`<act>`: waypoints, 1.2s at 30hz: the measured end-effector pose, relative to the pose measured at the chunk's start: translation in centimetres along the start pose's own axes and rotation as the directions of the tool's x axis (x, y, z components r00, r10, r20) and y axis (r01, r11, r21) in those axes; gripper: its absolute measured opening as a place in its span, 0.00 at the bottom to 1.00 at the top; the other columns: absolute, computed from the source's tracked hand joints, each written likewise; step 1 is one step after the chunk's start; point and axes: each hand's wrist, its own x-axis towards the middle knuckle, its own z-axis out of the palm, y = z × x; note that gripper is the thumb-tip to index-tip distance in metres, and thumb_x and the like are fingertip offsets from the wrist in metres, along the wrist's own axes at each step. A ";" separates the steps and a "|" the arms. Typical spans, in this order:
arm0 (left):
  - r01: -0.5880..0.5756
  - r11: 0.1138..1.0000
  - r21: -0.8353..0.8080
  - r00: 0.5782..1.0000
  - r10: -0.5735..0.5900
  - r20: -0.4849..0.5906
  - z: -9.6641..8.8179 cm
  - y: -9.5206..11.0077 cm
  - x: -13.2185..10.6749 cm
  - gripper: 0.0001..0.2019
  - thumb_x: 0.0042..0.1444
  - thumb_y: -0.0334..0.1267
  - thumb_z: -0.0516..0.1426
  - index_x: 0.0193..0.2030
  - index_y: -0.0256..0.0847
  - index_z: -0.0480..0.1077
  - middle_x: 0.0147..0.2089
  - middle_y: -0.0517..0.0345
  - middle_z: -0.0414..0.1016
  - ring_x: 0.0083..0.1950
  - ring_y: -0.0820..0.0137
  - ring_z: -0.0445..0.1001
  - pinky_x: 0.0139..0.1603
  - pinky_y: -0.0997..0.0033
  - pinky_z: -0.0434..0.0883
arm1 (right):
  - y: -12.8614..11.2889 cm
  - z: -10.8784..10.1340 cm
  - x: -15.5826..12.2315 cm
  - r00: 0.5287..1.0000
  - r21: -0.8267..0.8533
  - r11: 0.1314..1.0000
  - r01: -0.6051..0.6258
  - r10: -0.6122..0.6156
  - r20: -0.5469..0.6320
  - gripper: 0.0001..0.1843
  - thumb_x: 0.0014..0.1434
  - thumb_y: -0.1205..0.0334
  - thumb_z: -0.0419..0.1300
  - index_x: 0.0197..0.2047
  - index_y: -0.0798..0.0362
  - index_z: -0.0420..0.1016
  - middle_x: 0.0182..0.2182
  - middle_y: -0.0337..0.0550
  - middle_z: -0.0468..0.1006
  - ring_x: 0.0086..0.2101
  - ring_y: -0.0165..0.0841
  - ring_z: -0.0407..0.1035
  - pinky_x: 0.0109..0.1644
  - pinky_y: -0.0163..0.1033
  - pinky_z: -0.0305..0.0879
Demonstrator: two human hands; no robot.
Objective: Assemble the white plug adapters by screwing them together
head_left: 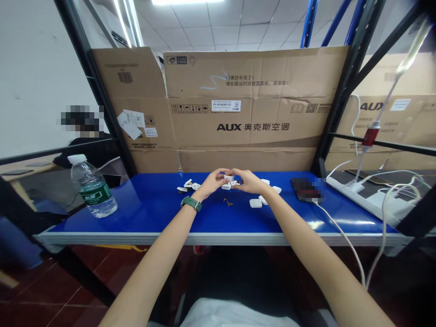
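Over the middle of a blue bench (143, 213), a person's left hand (210, 184) and right hand (250, 182) are meeting at a small white piece (229, 178). Each grip is narrowly pinching the piece between fingertips, with the fingers partly hiding it from view. A watch with a green strap (191, 203) is circling the left wrist. Just nearer the bench's front edge, a few tiny brass-coloured parts (229, 203) are lying loose between the forearms. Several white rounded-square caps (255, 203) are resting around the right forearm, and a cluster of white parts (188, 185) is lying beside the left hand. Farther right, a dark phone (302, 187) is lying flat, a white cable (332, 219) running from it toward the front edge. A clear bottle with a green label (93, 195) is standing near the left end. Behind the bench, a cardboard panel lettered "AUX" (252, 136) is rising, while another person in dark clothing (91, 147) is appearing beyond the frame at left.
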 end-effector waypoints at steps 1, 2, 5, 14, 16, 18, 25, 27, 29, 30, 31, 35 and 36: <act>-0.004 1.000 0.002 1.000 0.004 0.004 0.0 0.0 0.0 0.33 0.54 0.53 0.69 0.62 0.39 0.68 0.52 0.45 0.82 0.52 0.60 0.81 0.53 0.62 0.75 | 0.0 0.1 0.0 1.000 0.001 1.000 0.008 -0.008 -0.023 0.27 0.59 0.67 0.68 0.62 0.49 0.76 0.55 0.49 0.81 0.52 0.41 0.77 0.54 0.41 0.70; -0.007 1.000 0.006 1.000 0.007 0.010 0.0 0.1 0.0 0.34 0.54 0.54 0.69 0.62 0.39 0.68 0.50 0.46 0.82 0.51 0.60 0.81 0.52 0.63 0.75 | 0.0 0.1 0.1 0.999 -0.005 1.000 0.015 -0.015 -0.046 0.24 0.61 0.67 0.67 0.60 0.50 0.77 0.53 0.50 0.82 0.51 0.40 0.77 0.52 0.40 0.71; -0.022 0.999 0.042 0.999 0.021 0.027 0.0 0.2 -0.1 0.34 0.57 0.57 0.66 0.63 0.38 0.67 0.45 0.49 0.83 0.47 0.60 0.82 0.50 0.63 0.75 | 0.2 0.1 0.3 0.993 -0.072 0.997 0.025 -0.033 -0.112 0.15 0.64 0.67 0.64 0.53 0.51 0.82 0.45 0.50 0.82 0.43 0.37 0.76 0.44 0.37 0.69; -0.197 0.930 0.312 0.971 0.229 -0.072 0.6 1.5 -0.3 0.20 0.54 0.46 0.69 0.51 0.40 0.75 0.50 0.50 0.82 0.49 0.61 0.81 0.51 0.63 0.76 | 0.2 -0.2 0.2 0.985 -0.131 0.987 -0.089 0.067 -0.158 0.19 0.61 0.74 0.61 0.51 0.49 0.84 0.41 0.46 0.81 0.38 0.35 0.73 0.42 0.36 0.65; -0.212 0.927 0.309 0.967 0.244 -0.068 0.7 1.6 -0.4 0.22 0.53 0.43 0.70 0.53 0.41 0.74 0.51 0.51 0.82 0.50 0.61 0.81 0.53 0.62 0.76 | 0.2 -0.1 0.3 0.982 -0.107 0.991 -0.086 0.067 -0.176 0.18 0.61 0.73 0.61 0.51 0.50 0.84 0.42 0.47 0.82 0.39 0.36 0.73 0.43 0.36 0.65; -0.225 0.921 0.317 0.961 0.263 -0.082 0.9 1.9 -0.5 0.22 0.54 0.41 0.69 0.54 0.41 0.74 0.52 0.51 0.82 0.52 0.61 0.80 0.54 0.62 0.76 | 0.3 -0.1 0.4 0.977 -0.084 0.993 -0.087 0.068 -0.204 0.16 0.62 0.71 0.61 0.50 0.51 0.84 0.41 0.47 0.82 0.38 0.36 0.73 0.43 0.37 0.65; -0.269 0.885 0.380 0.924 0.348 -0.156 1.1 2.8 -0.8 0.09 0.58 0.39 0.66 0.45 0.41 0.78 0.43 0.55 0.83 0.46 0.63 0.82 0.52 0.63 0.77 | 0.1 0.0 0.7 0.960 0.038 0.992 -0.121 0.127 -0.249 0.12 0.61 0.66 0.63 0.47 0.53 0.85 0.39 0.46 0.85 0.38 0.38 0.76 0.44 0.38 0.67; -0.254 0.893 0.371 0.930 0.331 -0.162 1.0 2.7 -0.8 0.09 0.58 0.39 0.65 0.44 0.40 0.77 0.42 0.54 0.84 0.44 0.63 0.82 0.51 0.63 0.78 | 0.1 0.0 0.7 0.962 0.060 0.986 -0.153 0.162 -0.218 0.12 0.62 0.64 0.63 0.47 0.53 0.85 0.40 0.46 0.86 0.40 0.38 0.77 0.45 0.38 0.67; -0.218 0.908 0.357 0.945 0.288 -0.157 0.9 2.5 -0.7 0.09 0.58 0.41 0.65 0.43 0.39 0.77 0.41 0.53 0.84 0.43 0.63 0.82 0.48 0.64 0.78 | 0.4 0.1 0.7 0.968 0.060 0.981 -0.183 0.190 -0.165 0.12 0.63 0.61 0.63 0.47 0.53 0.85 0.41 0.46 0.87 0.40 0.39 0.77 0.47 0.39 0.67; -0.197 0.916 0.349 0.953 0.263 -0.153 0.9 2.3 -0.7 0.10 0.58 0.42 0.65 0.43 0.39 0.76 0.40 0.52 0.84 0.42 0.63 0.82 0.47 0.64 0.79 | 0.5 0.1 0.6 0.968 0.061 0.978 -0.199 0.206 -0.145 0.12 0.64 0.61 0.63 0.47 0.54 0.85 0.41 0.46 0.87 0.41 0.39 0.77 0.47 0.39 0.67; -0.177 0.923 0.342 0.960 0.238 -0.145 0.9 2.2 -0.6 0.12 0.58 0.44 0.65 0.42 0.38 0.76 0.40 0.52 0.84 0.41 0.63 0.83 0.46 0.64 0.79 | 0.8 0.1 0.6 0.966 0.064 0.974 -0.216 0.223 -0.132 0.13 0.64 0.60 0.63 0.48 0.54 0.84 0.42 0.47 0.86 0.41 0.38 0.77 0.48 0.39 0.68; -0.125 0.926 0.356 0.983 0.164 -0.082 0.9 1.7 -0.7 0.17 0.61 0.49 0.63 0.48 0.38 0.75 0.38 0.52 0.83 0.37 0.64 0.82 0.41 0.66 0.78 | 1.8 0.3 0.4 0.951 0.068 0.955 -0.290 0.296 -0.091 0.13 0.64 0.59 0.62 0.49 0.55 0.82 0.38 0.45 0.85 0.36 0.35 0.74 0.43 0.37 0.67; -0.130 0.917 0.377 0.985 0.163 -0.058 1.0 1.6 -0.7 0.18 0.61 0.49 0.62 0.51 0.38 0.74 0.37 0.54 0.82 0.36 0.65 0.81 0.41 0.67 0.78 | 1.9 0.3 0.4 0.950 0.061 0.952 -0.300 0.304 -0.071 0.13 0.65 0.59 0.61 0.48 0.55 0.82 0.36 0.44 0.84 0.35 0.34 0.73 0.42 0.37 0.67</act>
